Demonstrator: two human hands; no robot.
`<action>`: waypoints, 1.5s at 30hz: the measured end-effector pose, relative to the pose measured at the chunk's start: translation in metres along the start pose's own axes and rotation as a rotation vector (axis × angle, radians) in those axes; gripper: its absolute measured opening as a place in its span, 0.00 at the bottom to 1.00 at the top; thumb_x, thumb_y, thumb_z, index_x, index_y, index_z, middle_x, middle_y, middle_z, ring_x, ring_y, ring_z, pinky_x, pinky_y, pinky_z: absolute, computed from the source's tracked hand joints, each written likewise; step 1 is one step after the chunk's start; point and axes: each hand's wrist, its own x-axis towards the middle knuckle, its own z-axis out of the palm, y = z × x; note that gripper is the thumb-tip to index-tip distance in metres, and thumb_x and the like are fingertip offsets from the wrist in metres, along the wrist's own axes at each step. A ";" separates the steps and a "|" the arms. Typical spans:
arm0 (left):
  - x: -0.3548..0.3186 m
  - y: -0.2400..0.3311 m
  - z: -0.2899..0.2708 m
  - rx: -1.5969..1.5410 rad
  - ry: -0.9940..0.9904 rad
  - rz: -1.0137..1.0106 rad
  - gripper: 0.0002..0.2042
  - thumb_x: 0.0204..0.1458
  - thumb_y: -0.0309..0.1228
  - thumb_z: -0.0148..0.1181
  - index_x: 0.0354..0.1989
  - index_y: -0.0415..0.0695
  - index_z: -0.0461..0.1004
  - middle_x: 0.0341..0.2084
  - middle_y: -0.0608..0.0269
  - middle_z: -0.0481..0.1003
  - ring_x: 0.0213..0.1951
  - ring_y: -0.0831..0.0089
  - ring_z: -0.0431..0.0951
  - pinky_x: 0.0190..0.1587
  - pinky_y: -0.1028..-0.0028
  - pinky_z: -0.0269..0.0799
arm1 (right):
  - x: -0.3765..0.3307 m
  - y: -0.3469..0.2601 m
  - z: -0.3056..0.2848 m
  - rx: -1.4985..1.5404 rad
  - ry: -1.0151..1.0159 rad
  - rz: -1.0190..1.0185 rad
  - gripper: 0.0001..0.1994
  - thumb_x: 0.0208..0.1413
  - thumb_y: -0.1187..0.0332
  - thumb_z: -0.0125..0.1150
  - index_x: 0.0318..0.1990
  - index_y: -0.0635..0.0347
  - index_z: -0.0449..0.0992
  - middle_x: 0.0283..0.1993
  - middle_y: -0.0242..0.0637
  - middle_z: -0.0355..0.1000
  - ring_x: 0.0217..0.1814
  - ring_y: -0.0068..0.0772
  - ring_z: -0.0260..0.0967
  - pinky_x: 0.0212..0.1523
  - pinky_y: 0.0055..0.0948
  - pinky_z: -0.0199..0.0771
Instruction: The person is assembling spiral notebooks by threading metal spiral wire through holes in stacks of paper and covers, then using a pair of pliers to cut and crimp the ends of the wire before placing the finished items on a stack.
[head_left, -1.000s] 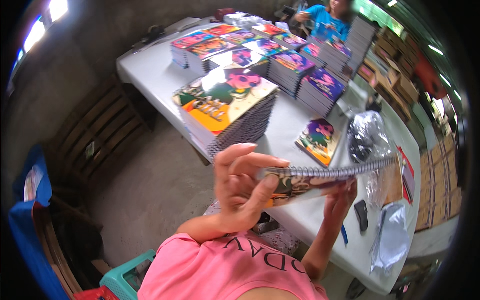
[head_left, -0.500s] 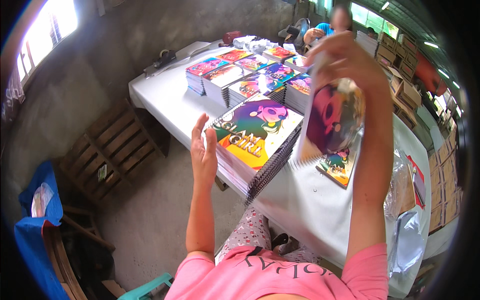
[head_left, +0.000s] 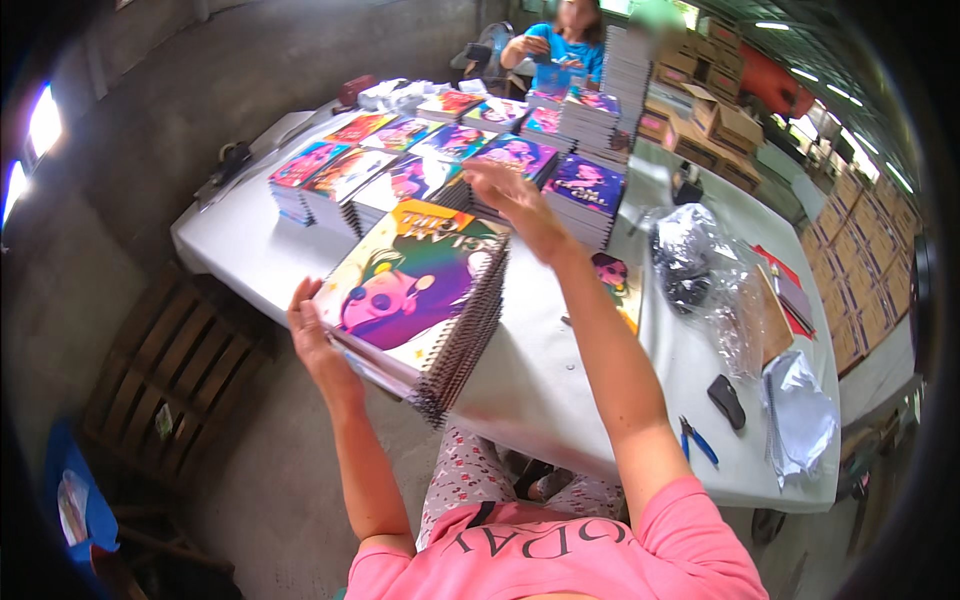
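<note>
A stack of spiral-bound notebooks stands on the near edge of the white-covered table, its black coils facing right. The top cover shows a pink-faced cartoon figure on purple and green, upside down from my side. My left hand lies against the left side of the stack, thumb raised and fingers stretched. By the far edge of the stack, my right hand reaches out with fingers extended, holding nothing visible. Part of a loose notebook shows flat on the table beyond my right forearm.
Several notebook stacks fill the table's far side. Clear plastic wrap, blue-handled pliers, a black object and a silvery sheet lie right. A co-worker in blue sits beyond; a wooden pallet leans left.
The notebook that was raised in my right hand is no longer there; the stack's top cover now faces the opposite way. My right hand has come down leftward to the stack. The view has shifted right.
</note>
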 end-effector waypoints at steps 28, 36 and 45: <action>-0.138 -0.177 0.247 0.624 -0.781 0.057 0.39 0.48 0.45 0.59 0.57 0.24 0.51 0.51 0.31 0.60 0.55 0.45 0.60 0.58 0.61 0.56 | -0.219 0.195 -0.147 0.224 0.847 0.634 0.46 0.40 0.66 0.65 0.66 0.61 0.42 0.61 0.50 0.57 0.59 0.44 0.59 0.58 0.37 0.61; -0.095 -0.239 0.254 0.463 -0.814 -0.642 0.34 0.43 0.44 0.63 0.52 0.29 0.60 0.34 0.50 0.72 0.34 0.68 0.74 0.33 0.68 0.71 | -0.210 0.163 -0.116 0.255 0.999 0.760 0.40 0.40 0.69 0.64 0.61 0.63 0.50 0.56 0.50 0.61 0.56 0.38 0.61 0.56 0.36 0.62; -0.078 -0.192 0.237 0.045 -1.041 -0.679 0.07 0.51 0.26 0.59 0.35 0.37 0.70 0.25 0.65 0.73 0.24 0.78 0.70 0.26 0.78 0.65 | -0.236 0.171 -0.119 0.422 0.991 0.638 0.45 0.39 0.57 0.71 0.61 0.73 0.52 0.56 0.51 0.61 0.55 0.38 0.63 0.50 0.32 0.67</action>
